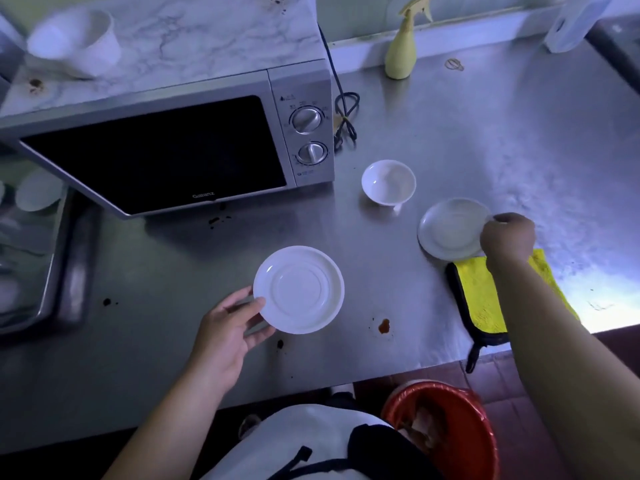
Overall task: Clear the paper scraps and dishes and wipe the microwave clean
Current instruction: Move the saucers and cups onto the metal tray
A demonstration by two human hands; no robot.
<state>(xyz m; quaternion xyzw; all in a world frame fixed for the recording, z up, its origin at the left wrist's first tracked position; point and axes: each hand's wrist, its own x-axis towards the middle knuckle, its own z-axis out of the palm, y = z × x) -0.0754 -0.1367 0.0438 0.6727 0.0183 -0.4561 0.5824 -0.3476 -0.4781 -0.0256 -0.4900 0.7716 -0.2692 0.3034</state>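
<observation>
Near plate (299,289): white, in front of the microwave (166,150), apparently raised just off the surface (433,133).
Left hand (228,327): pinches its left rim, thumb on top, fingers beneath.
Far plate (450,233): flat on the surface, right of the bowl (388,181), just beside the yellow cloth (481,296).
Right hand (507,239): fingers curled, pinching its right rim.
Handling: I judge both plates light, stiff, slick-glazed and breakable. The rim is the only hold.
Orientation: round, so no long axis. Both lie roughly level. I cannot tell whether the near plate's ringed face is its underside.
Surroundings: microwave door shut, brown spot (383,326) on the surface.
</observation>
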